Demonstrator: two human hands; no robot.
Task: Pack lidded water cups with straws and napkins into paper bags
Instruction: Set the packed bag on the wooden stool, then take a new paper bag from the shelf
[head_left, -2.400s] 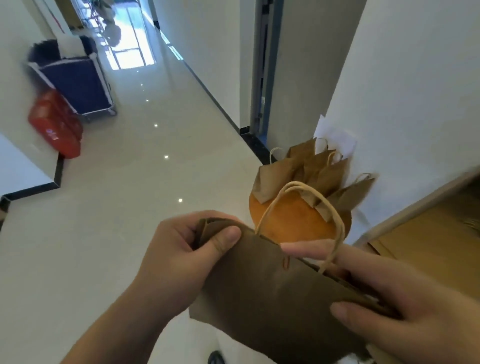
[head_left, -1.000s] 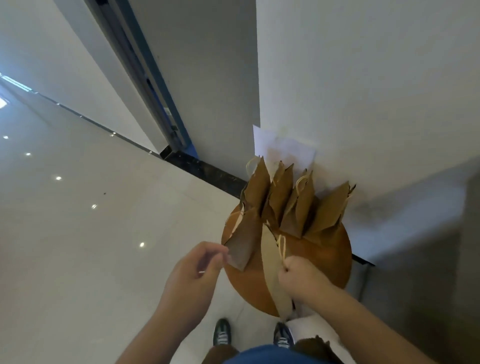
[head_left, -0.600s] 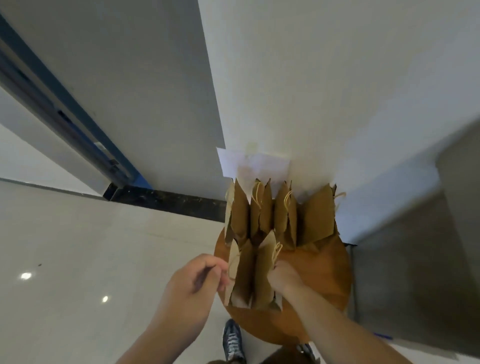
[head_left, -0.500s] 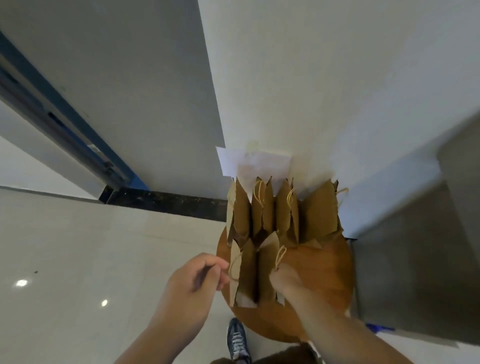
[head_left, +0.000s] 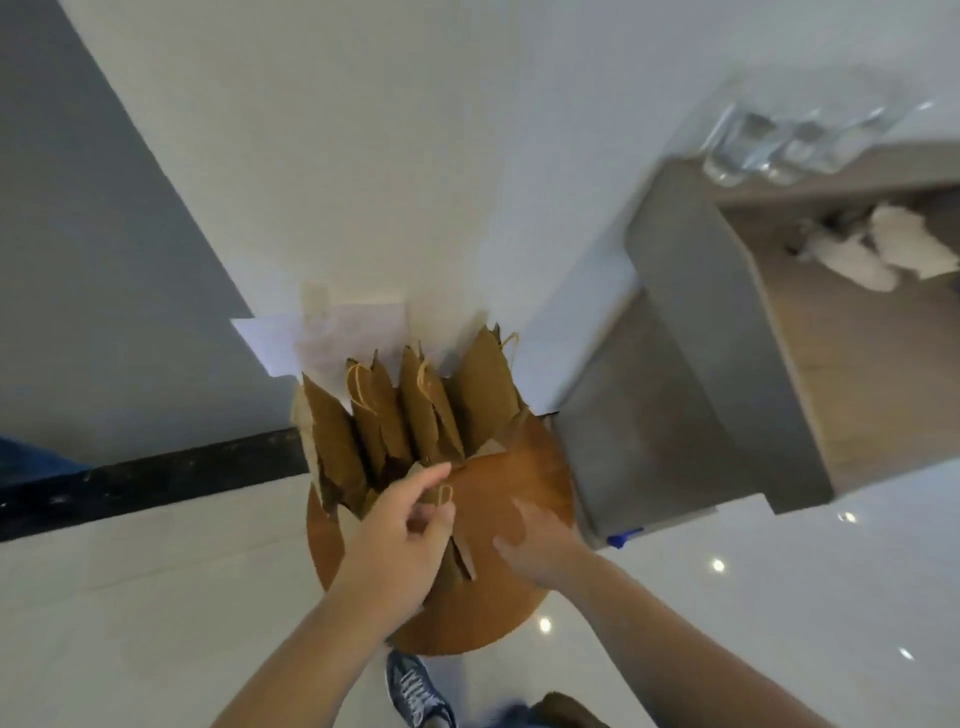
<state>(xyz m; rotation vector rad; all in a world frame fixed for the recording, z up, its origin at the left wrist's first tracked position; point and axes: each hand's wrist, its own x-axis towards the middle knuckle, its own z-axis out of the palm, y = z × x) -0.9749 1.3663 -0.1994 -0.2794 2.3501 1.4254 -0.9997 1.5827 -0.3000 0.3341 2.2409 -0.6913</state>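
Head camera looks down on the grey shelf unit (head_left: 691, 364) at my right, where blurred clear cups (head_left: 753, 150) stand on top and white napkins (head_left: 878, 249) lie on the level below, so I judge more packing is left. Beside it, the round wooden stool (head_left: 524, 483) carries a row of brown paper bags (head_left: 415, 410) upright against the wall (head_left: 467, 156); whether they are filled I cannot tell. My left hand (head_left: 400, 540) curls round the top of one more bag (head_left: 460, 564) at the front, by its string handle (head_left: 444, 493). My right hand (head_left: 535, 545) hovers spread over the stool, holding nothing. No straws show.
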